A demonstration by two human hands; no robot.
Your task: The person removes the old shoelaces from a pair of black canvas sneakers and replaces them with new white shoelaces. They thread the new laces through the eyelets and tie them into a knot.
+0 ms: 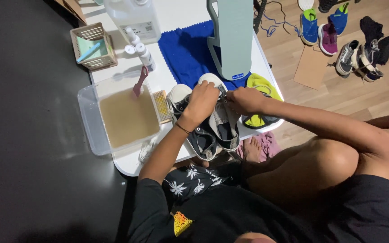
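Lace handling on the dark sneaker (pixel 223 123) is in hand, judged from the pose. It lies on the tabletop (pixel 172 18), near edge, right of the tub of brown water (pixel 127 118). Left hand (pixel 202 102) and right hand (pixel 245 100) are closed, apparently pinching at its toe-end laces. A steady two-handed pull seems called for next.

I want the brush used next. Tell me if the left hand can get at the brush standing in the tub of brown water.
Probably yes. The left hand is busy on the grey sneaker, but the brush stands in the open tub just to its left, with nothing between them.
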